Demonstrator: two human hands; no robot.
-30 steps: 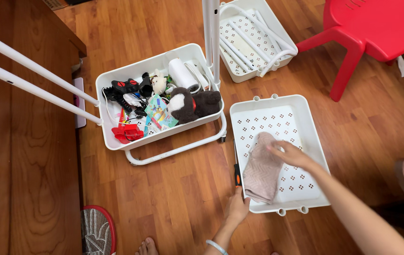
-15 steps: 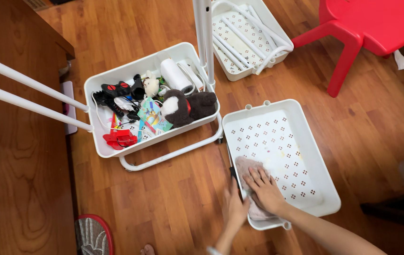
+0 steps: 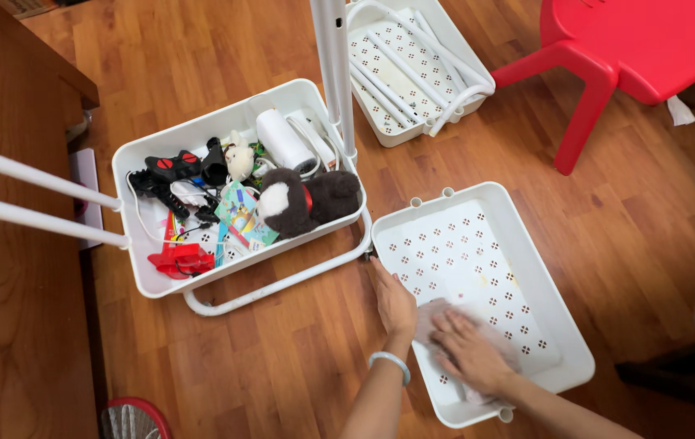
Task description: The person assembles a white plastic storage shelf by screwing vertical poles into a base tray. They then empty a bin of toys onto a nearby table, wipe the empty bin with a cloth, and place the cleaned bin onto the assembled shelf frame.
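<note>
While you wipe: right hand (image 3: 471, 351) lies flat on the cloth (image 3: 445, 319), gripping nothing.
Left hand (image 3: 392, 301): braces tray (image 3: 526, 236) rim beside it, fingers open.
Next: sweep away from the grip.

From my feed I make out just one printed item: a small flat packet (image 3: 243, 218), roughly rectangular, in teal with yellow, pink and white patches. It lies tilted in the full white basket (image 3: 142, 280), between the black controller (image 3: 172, 163) and the dark plush toy (image 3: 308, 200). I see no screens or signs.
</note>
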